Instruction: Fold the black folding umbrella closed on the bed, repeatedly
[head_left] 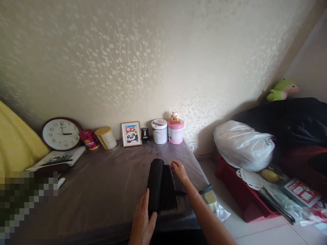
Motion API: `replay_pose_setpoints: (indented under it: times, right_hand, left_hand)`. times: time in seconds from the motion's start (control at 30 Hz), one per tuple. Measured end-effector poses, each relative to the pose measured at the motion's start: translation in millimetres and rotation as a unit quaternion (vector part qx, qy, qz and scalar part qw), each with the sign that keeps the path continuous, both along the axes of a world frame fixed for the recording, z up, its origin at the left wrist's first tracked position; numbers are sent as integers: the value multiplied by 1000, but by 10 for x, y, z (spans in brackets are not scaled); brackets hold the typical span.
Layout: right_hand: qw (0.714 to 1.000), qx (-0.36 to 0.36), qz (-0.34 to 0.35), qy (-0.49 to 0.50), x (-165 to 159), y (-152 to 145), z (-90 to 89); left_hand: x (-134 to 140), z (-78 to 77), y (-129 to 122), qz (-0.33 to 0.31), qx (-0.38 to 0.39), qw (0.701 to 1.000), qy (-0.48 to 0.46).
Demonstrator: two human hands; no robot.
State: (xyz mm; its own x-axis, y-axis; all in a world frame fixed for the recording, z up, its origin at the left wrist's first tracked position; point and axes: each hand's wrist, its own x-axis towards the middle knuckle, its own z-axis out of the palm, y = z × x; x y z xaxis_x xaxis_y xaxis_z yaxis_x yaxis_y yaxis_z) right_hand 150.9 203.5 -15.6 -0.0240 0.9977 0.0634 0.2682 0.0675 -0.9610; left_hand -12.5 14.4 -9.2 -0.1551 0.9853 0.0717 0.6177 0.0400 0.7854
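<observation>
A black roll of soft-looking material [155, 183] lies lengthwise on the covered table, with a flat black flap [168, 197] spreading out from its right side. My left hand [143, 217] grips the roll's near end, fingers along its left side and thumb across the end. Beyond the flap's far right corner is my right hand [180, 172], its fingers curled closed. Whether something thin is pinched in those fingers cannot be made out. A dark strap [205, 189] lies to the right, by the table's edge.
Along the wall stand a clock [61, 134], a red can [89, 139], a yellow can [106, 137], a framed panda picture [131, 133] and two tubs, one purple-white [159, 132], one pink [176, 132]. A red bin [242, 200] and white bag [242, 146] are right of the table.
</observation>
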Motion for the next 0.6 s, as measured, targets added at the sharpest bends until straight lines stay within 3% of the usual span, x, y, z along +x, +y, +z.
replay_pose_setpoints:
  times: [0.27,0.6]
  right_hand:
    - [990,-90,45,97,-135,-174,127]
    - [984,-138,78,86,-150,-267,205]
  left_hand:
    - [-5,-14,-3,-3,0,1000,-4]
    - [-12,-32,-5,11,5,1000,-13]
